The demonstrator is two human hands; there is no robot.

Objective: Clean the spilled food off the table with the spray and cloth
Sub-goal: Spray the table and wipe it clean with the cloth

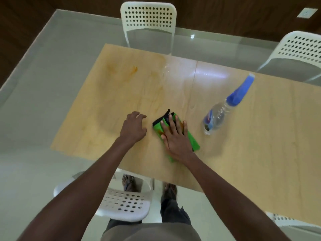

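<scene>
One cloth under rt fingers

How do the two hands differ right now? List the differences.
The right hand lies flat with straight, spread fingers, pressing on the green cloth; the left hand has curled fingers with the fingertips touching the bare table. The right hand sits nearer the spray bottle, the left nearer the orange smears. Neither hand has a grip on anything.
</scene>
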